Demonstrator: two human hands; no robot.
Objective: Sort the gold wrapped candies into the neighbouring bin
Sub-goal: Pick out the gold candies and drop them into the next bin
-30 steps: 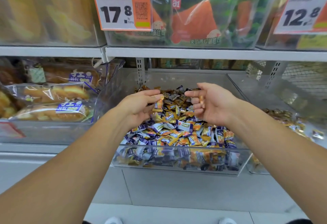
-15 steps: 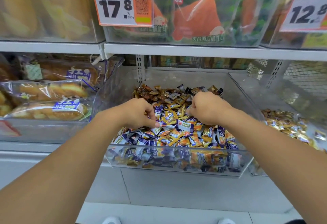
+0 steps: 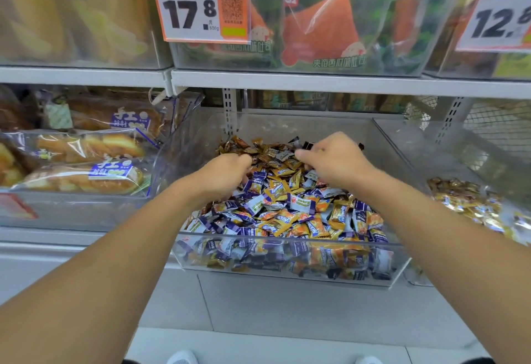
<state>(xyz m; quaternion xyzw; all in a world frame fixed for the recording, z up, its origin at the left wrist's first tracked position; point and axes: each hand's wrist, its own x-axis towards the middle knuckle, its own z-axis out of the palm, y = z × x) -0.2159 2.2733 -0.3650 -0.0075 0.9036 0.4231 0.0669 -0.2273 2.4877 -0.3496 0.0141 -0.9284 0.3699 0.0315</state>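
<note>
Shop shelving frames a clear bin (image 3: 287, 274) where both hands have reached deeper since a second ago, left hand (image 3: 227, 174) and right hand (image 3: 334, 157) now curled into gold wrapped candies (image 3: 244, 148) at the back, each grip's contents hidden; neighbouring bin (image 3: 471, 203) awaits.
</note>
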